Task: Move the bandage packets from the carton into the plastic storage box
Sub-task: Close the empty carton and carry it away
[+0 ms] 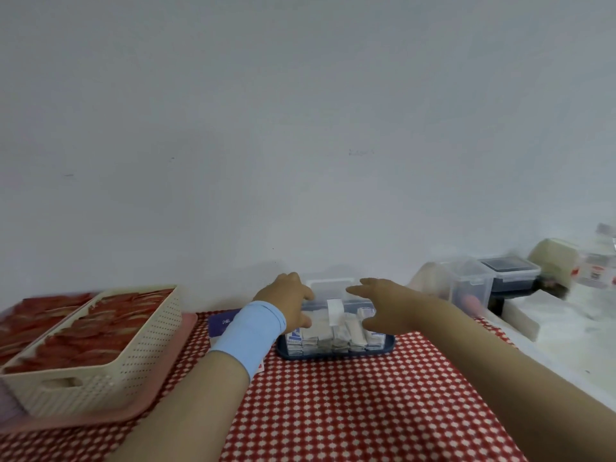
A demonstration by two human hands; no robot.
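Fingers (305,292) of left hand (286,306) curled round left end of plastic storage box (331,290), lower centre of frame. Bandage packets (320,331) stacked inside. Right hand (383,310) fingers straight, spread against right end.

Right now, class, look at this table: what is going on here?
A person has both hands on the clear plastic storage box, which stands on a red checked cloth and is packed with white bandage packets. The left hand, above a light blue wristband, grips the box's left end. The right hand rests spread against its right end. The lid appears to be on, with its white latch in front.
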